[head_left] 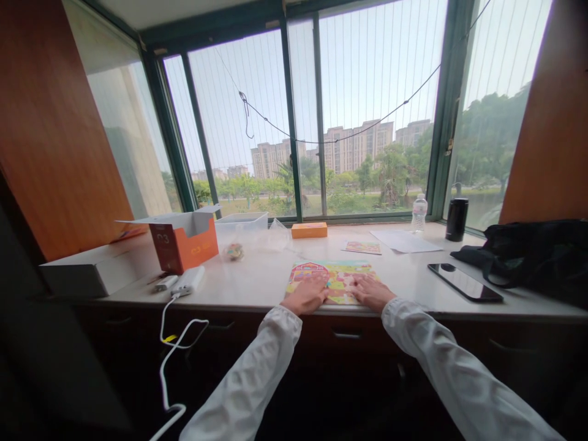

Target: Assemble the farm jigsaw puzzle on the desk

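A colourful picture board (pixel 339 279) with a red barn and a farm scene lies flat at the front edge of the white counter. On its left part rests my left hand (pixel 307 294), palm down with fingers stretched out. My right hand (pixel 373 292) lies flat on the right part, its fingers also extended. Neither hand grips anything visible; what lies under the palms is hidden. Just behind the board is a smaller printed picture card (pixel 362 247).
Left are an orange-and-white box (pixel 184 245), a white power strip (pixel 189 282) with trailing cable, and a clear bag with small coloured pieces (pixel 234 252). Behind stands an orange box (pixel 309 230). Right are a phone (pixel 463 282), a bottle (pixel 419 214), a black cylinder (pixel 457 219) and a black bag (pixel 537 248).
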{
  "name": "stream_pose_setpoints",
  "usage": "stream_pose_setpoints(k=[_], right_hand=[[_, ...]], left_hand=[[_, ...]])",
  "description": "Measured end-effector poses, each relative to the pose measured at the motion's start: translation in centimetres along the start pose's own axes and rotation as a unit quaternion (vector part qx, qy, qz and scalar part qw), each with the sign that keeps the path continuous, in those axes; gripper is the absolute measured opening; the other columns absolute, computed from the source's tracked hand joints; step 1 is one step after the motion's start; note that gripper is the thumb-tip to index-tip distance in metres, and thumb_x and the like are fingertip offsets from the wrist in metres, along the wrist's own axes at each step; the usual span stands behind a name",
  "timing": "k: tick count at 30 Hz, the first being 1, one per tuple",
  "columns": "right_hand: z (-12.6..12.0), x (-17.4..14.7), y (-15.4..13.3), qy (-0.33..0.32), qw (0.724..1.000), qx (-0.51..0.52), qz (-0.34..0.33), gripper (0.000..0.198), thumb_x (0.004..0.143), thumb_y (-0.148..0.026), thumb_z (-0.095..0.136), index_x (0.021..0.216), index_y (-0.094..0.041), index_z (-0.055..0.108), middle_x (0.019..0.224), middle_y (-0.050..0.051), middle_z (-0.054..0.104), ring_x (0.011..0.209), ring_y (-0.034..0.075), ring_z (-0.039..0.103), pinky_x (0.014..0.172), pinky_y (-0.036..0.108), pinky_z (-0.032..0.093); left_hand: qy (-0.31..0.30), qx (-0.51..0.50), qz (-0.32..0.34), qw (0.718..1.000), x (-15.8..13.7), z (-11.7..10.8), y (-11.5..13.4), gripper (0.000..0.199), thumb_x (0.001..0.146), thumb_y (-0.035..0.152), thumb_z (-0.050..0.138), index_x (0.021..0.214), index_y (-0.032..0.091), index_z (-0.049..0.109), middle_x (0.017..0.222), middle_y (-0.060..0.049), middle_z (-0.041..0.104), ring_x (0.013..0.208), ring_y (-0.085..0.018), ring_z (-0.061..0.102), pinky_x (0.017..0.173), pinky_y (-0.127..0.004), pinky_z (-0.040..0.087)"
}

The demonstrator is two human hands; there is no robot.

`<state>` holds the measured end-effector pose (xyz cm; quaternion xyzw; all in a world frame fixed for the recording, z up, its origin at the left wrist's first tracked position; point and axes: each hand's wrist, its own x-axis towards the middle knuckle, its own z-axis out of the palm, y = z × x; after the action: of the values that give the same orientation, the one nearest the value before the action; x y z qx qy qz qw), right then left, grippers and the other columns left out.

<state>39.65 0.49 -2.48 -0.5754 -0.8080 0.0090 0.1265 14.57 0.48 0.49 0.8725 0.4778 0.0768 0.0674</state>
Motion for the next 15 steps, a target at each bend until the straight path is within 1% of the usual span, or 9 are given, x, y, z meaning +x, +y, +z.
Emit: stream_pose_setpoints(k=[2,3,4,5,7,9,11,13,15], right_hand=[[-0.6,-1.2,0.6,0.043,0.998,0.021,0.032,0.051,0.096,-0.045,0.035,0.141,-0.026,0.052,0.15,0.008,0.046,0.141,0.024,0.038,0.113,0.042,0.03],[-0.9,-2.1,1.2,0.075,0.995,0.025,0.056,0.052,0.096,-0.047,0.034,0.141,-0.026,0.051,0.15,0.008,0.046,0.14,0.024,0.039,0.112,0.043,0.031],[-1.2,-3.2,1.9,0.109,0.992,0.018,0.062,0.053,0.096,-0.048,0.034,0.14,-0.026,0.052,0.149,0.008,0.047,0.138,0.025,0.041,0.111,0.045,0.031],[-1.4,-4.4,2.7,0.138,0.988,0.008,0.063,0.052,0.095,-0.05,0.035,0.138,-0.028,0.054,0.148,0.008,0.048,0.135,0.025,0.044,0.109,0.046,0.031],[-1.4,-6.9,4.2,0.188,0.98,-0.014,0.059,0.048,0.094,-0.051,0.038,0.13,-0.029,0.061,0.146,0.007,0.051,0.131,0.026,0.048,0.106,0.048,0.03],[-1.1,-8.8,5.4,0.222,0.973,-0.034,0.043,0.044,0.094,-0.05,0.04,0.124,-0.03,0.065,0.142,0.007,0.055,0.128,0.026,0.051,0.103,0.047,0.03],[-0.7,-9.9,5.8,0.244,0.968,-0.045,0.033,0.039,0.093,-0.05,0.043,0.117,-0.031,0.068,0.139,0.006,0.057,0.124,0.026,0.053,0.099,0.046,0.031],[-0.4,-10.2,5.5,0.256,0.965,-0.048,0.027,0.036,0.092,-0.05,0.046,0.11,-0.032,0.071,0.135,0.005,0.06,0.12,0.025,0.055,0.097,0.045,0.031],[-0.2,-10.0,4.9,0.263,0.964,-0.045,0.025,0.034,0.092,-0.051,0.048,0.104,-0.032,0.073,0.131,0.005,0.062,0.117,0.025,0.057,0.095,0.045,0.03]], left_hand=[[0.056,0.012,-0.008,0.998,-0.9,-0.3,-0.3,0.055,0.101,0.042,0.025,0.15,0.019,0.038,0.158,-0.011,0.03,0.148,-0.029,0.023,0.118,-0.055,0.02],[0.096,0.023,-0.014,0.995,-1.8,-0.5,-0.8,0.053,0.102,0.041,0.025,0.147,0.021,0.043,0.157,-0.01,0.034,0.147,-0.028,0.025,0.118,-0.055,0.021],[0.135,0.035,-0.009,0.99,-2.8,-0.7,-1.4,0.05,0.102,0.041,0.027,0.144,0.022,0.047,0.155,-0.009,0.039,0.146,-0.027,0.028,0.118,-0.053,0.022],[0.171,0.039,-0.022,0.984,-4.0,-0.9,-2.2,0.048,0.102,0.04,0.029,0.142,0.024,0.05,0.151,-0.008,0.044,0.145,-0.026,0.031,0.117,-0.052,0.025],[0.225,0.047,-0.045,0.972,-6.6,-1.2,-3.9,0.046,0.099,0.042,0.037,0.136,0.022,0.055,0.143,-0.01,0.054,0.138,-0.026,0.042,0.113,-0.049,0.034],[0.262,0.057,-0.049,0.962,-9.1,-1.2,-5.2,0.041,0.097,0.041,0.044,0.129,0.021,0.061,0.134,-0.01,0.062,0.128,-0.026,0.053,0.107,-0.045,0.042],[0.293,0.06,-0.046,0.953,-11.0,-0.9,-5.8,0.035,0.096,0.038,0.046,0.123,0.023,0.065,0.125,-0.008,0.067,0.118,-0.024,0.058,0.102,-0.043,0.046],[0.306,0.057,-0.038,0.95,-12.2,-0.4,-5.6,0.031,0.096,0.036,0.047,0.116,0.026,0.068,0.118,-0.005,0.069,0.113,-0.022,0.06,0.099,-0.041,0.047],[0.31,0.052,-0.034,0.949,-12.6,-0.1,-5.0,0.029,0.096,0.034,0.048,0.113,0.027,0.07,0.115,-0.004,0.07,0.111,-0.021,0.06,0.099,-0.04,0.047]])
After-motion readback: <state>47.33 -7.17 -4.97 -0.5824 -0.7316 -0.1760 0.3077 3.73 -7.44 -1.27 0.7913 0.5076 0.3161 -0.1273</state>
